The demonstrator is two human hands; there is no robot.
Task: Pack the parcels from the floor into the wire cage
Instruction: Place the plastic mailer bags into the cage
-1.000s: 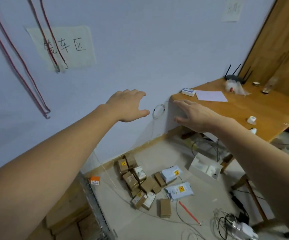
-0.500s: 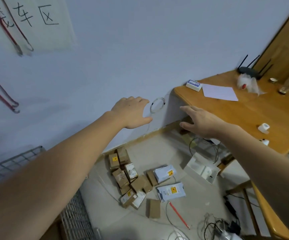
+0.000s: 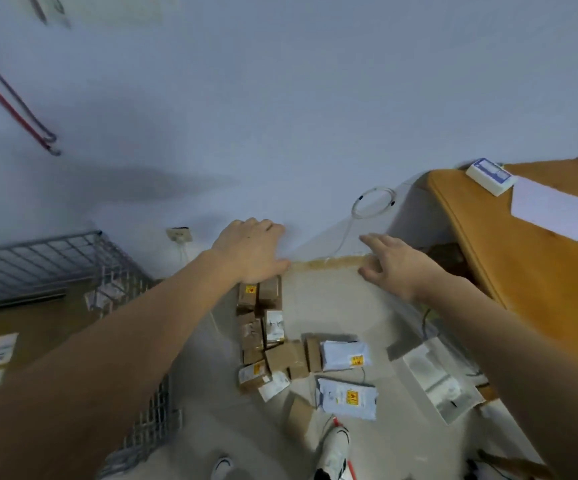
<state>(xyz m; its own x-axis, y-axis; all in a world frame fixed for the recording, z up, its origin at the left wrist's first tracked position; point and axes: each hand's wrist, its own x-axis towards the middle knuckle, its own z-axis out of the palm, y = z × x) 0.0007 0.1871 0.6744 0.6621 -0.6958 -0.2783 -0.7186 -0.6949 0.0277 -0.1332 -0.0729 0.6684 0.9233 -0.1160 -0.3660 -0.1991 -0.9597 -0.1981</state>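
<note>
A pale blue-grey wall [image 3: 280,98] and a light concrete floor [image 3: 343,306] are seen from the head camera, with a wooden skirting strip [image 3: 325,263] running between the two hands. Both arms are stretched forward: the left hand [image 3: 251,249] and the right hand [image 3: 396,265] are held well apart, fingers relaxed and spread, and nothing is gripped by either.

Below and between the hands, a cluster of parcels lies on the floor. Roughly ten small brown cardboard boxes [image 3: 263,327] are counted, though the exact number cannot be told from the blur; several are taped and carry white labels or yellow stickers. Two grey-white poly mailer bags [image 3: 344,355], each marked with a yellow sticker, lie below the right hand.

The wire cage [image 3: 38,261] stands to the left of the left arm, its grey mesh wall visible, and large brown cartons with white labels [image 3: 0,351] are seen inside it.

A wooden table [image 3: 540,271] is placed to the right of the right hand, and one white box [image 3: 490,174] rests on its far corner. Two white shoes [image 3: 332,455] appear at the bottom edge.
</note>
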